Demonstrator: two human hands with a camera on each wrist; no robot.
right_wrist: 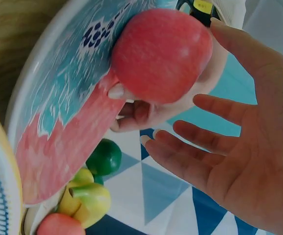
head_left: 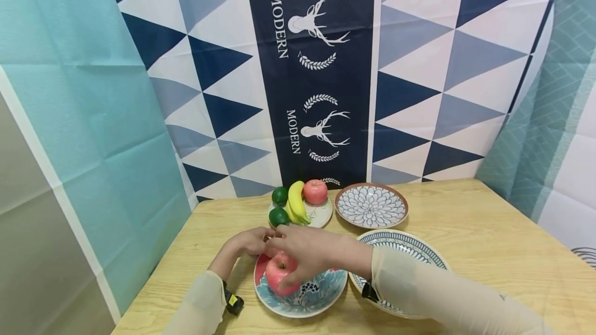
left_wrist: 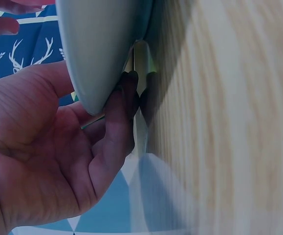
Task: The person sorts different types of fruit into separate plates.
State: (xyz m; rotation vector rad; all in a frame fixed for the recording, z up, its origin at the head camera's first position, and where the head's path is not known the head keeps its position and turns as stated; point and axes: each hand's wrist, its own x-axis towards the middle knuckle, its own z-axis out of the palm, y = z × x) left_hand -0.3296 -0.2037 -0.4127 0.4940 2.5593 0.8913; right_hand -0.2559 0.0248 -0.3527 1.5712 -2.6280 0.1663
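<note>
A red apple sits in a blue and red flowered plate near the front of the table. My left hand pinches the plate's far left rim, thumb on top and fingers bent beneath, as the left wrist view shows under the pale plate edge. My right hand reaches over the plate from the right. In the right wrist view its fingers are spread beside the apple, with a gap between the fingers and the fruit and the thumb tip close to its edge.
Behind stands a small plate with a banana, another apple and two green fruits. A brown-rimmed plate lies to its right. Under my right forearm is a blue-patterned plate. A patterned cloth hangs behind the table.
</note>
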